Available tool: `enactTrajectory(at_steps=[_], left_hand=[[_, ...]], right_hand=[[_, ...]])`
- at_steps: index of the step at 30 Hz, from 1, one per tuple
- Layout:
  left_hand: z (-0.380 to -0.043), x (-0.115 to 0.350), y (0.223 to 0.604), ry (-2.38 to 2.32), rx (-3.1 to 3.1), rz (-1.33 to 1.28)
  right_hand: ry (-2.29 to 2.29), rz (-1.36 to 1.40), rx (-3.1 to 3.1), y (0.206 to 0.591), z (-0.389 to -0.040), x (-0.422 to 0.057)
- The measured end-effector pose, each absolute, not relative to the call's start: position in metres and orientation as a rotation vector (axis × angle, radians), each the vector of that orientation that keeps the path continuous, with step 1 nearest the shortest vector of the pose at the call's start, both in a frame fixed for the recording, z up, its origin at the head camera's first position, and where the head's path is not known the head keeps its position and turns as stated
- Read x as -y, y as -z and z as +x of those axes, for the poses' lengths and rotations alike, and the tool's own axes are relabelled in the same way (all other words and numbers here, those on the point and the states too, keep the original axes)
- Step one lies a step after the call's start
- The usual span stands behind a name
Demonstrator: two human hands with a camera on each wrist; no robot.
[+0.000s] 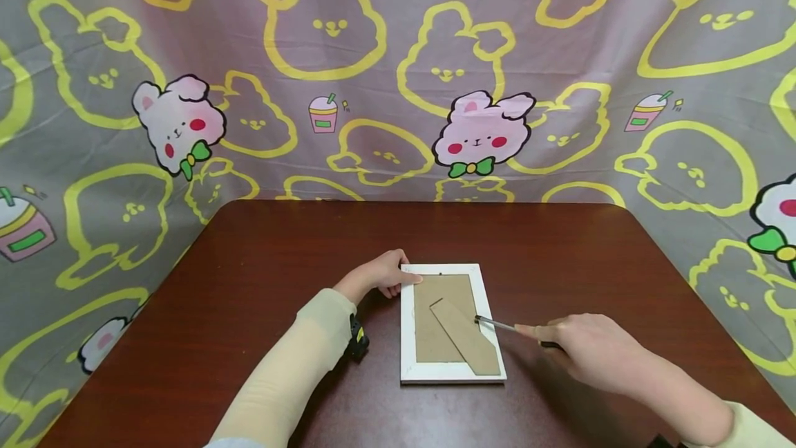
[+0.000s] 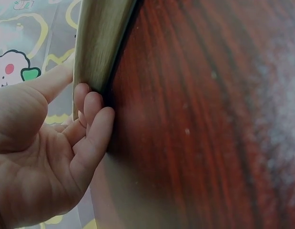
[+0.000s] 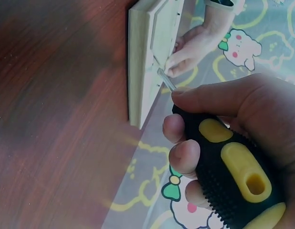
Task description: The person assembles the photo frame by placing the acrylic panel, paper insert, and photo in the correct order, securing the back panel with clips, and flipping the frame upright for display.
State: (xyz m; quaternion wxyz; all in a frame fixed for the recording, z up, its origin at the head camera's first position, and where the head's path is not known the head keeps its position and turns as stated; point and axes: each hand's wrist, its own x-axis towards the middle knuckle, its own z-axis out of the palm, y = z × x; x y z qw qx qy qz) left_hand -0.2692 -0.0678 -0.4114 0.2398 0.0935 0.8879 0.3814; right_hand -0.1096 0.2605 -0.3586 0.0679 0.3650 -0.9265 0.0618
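Observation:
A white picture frame (image 1: 408,344) lies face down on the table, its brown backing board (image 1: 425,337) and slanted easel leg (image 1: 466,337) facing up. At the upper left edge, my left hand (image 1: 387,274) grips the frame, thumb over the top. Curled fingers (image 2: 97,129) press against its side in the left wrist view. My right hand (image 1: 591,348) holds a screwdriver (image 3: 216,131) by its black and yellow handle. The metal shaft (image 1: 497,324) points left, with its tip at the inner right edge of the frame, beside the backing board.
The dark reddish-brown table (image 1: 298,240) extends around the frame on all sides. Behind it and along both sides hangs a grey cloth (image 1: 385,102) printed with cartoon rabbits. A black device (image 1: 358,339) is strapped to the left wrist.

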Motion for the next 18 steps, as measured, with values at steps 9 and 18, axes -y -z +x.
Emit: enactTrajectory(at_steps=[9, 18], left_hand=[[-0.268, 0.067, 0.413, -1.060, -2.424, 0.259], [-0.267, 0.067, 0.410, -1.037, -2.435, 0.255]], right_hand=[[-0.204, 1.078, 2.816, 0.359, -0.108, -0.259], [0.021, 1.090, 2.789, 0.357, -0.105, -0.247]])
